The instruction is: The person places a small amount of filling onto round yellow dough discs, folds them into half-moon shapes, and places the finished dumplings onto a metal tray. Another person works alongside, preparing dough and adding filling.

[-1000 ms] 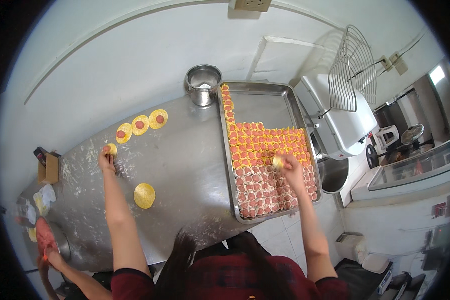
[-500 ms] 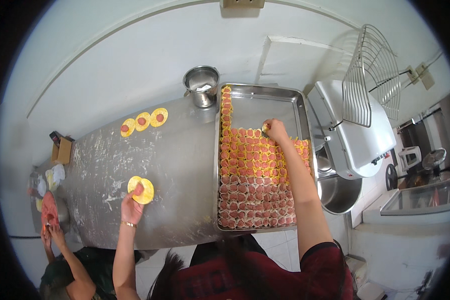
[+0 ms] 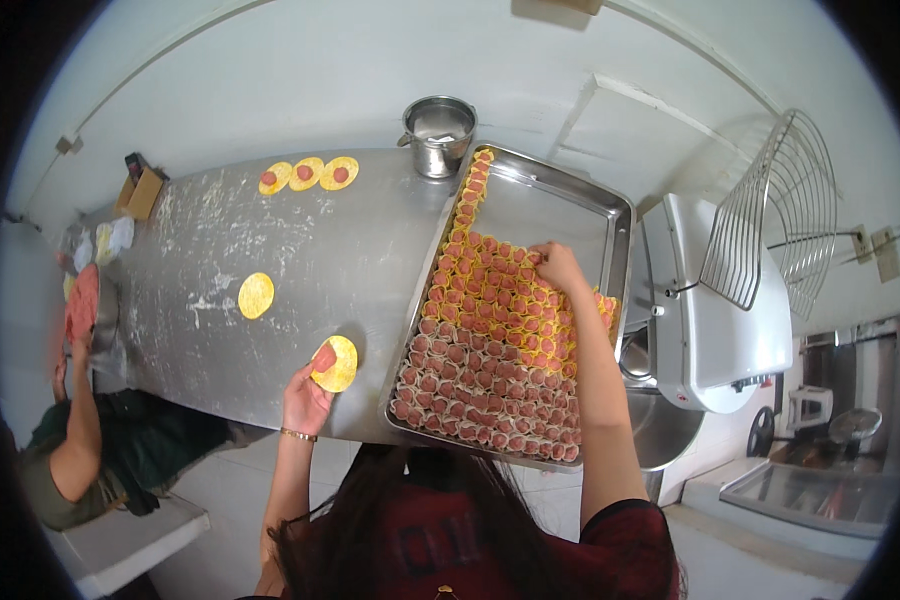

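Note:
My left hand [image 3: 308, 403] holds a round yellow dumpling wrapper [image 3: 341, 375] with a lump of pink meat filling [image 3: 324, 358] on it, above the table's near side. Beyond that, a bare yellow wrapper [image 3: 256, 296] lies flat on the table. My right hand [image 3: 560, 268] reaches over a large metal tray [image 3: 620, 235], its fingers pinched on a small open-topped dumpling at the far edge of the packed rows. The fingers mostly hide that dumpling. Yellow-wrapped dumplings [image 3: 500, 285] fill the tray's middle; pale-wrapped ones [image 3: 485, 385] fill its near part.
Three wrappers topped with meat [image 3: 305, 174] lie at the table's far edge. A metal pot [image 3: 440, 140] stands by the tray's far left corner. On the right are a white machine [image 3: 720, 300] and its wire guard [image 3: 770, 220]. At far left, a co-worker's hand [image 3: 78, 345] touches a meat-filled bowl [image 3: 106, 310].
My left hand has lifted one meat-topped wrapper and moved right, leaving the bare wrapper behind. My right hand has lowered its dumpling to the row's edge. The whole view has shifted.

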Demonstrator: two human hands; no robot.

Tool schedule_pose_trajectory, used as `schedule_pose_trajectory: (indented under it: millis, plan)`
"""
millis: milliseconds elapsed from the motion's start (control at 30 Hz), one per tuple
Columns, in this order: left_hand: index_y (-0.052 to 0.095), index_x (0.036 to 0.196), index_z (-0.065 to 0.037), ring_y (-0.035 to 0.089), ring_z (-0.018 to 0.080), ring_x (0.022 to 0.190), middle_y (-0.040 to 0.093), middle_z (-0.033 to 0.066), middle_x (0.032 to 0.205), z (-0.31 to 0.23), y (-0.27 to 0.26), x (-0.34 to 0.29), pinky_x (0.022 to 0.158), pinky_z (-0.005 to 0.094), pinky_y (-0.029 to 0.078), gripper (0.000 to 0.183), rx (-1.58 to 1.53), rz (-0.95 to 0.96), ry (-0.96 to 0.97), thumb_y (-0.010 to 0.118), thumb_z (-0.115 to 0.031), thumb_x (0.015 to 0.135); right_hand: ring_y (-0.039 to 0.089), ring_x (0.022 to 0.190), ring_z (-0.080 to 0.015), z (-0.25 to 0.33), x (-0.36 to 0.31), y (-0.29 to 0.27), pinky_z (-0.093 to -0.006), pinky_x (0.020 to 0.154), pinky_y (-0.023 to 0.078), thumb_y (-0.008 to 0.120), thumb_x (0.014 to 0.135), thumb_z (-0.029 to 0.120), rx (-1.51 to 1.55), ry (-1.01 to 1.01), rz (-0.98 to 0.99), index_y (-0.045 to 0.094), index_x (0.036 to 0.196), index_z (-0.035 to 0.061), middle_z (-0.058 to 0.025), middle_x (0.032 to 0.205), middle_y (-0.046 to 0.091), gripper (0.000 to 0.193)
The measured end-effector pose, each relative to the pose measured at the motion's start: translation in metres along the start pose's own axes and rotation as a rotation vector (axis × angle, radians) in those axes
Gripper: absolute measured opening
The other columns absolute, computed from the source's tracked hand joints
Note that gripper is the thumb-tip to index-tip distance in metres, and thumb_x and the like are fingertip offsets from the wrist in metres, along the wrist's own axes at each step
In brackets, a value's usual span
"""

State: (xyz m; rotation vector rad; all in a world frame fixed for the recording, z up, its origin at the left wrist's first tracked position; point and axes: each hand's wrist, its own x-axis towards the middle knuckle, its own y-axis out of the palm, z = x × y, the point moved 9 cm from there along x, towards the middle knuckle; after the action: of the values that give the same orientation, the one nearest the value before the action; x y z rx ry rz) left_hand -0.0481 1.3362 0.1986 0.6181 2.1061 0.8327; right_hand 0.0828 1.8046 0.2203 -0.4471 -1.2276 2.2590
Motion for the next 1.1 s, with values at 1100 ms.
schedule_pose_trajectory:
  millis: [1100]
  plan:
    - [0.041, 0.126, 0.0, 0.052, 0.0207, 0.115, 0.053, 0.0122, 0.124, -0.004, -0.01, -0.017, 0.097, 0.0344, 0.043, 0.039, 0.06, 0.071, -0.02, 0.042, -0.019, 0.092, 0.062, 0.083, -0.013, -0.034, 0.0, 0.02, -0.0278, 0.073, 0.052, 0.04, 0.077, -0.011, 0.182, 0.362, 0.046, 0.068, 0.103, 0.0021, -0.0084, 0.094, 0.067, 0.041]
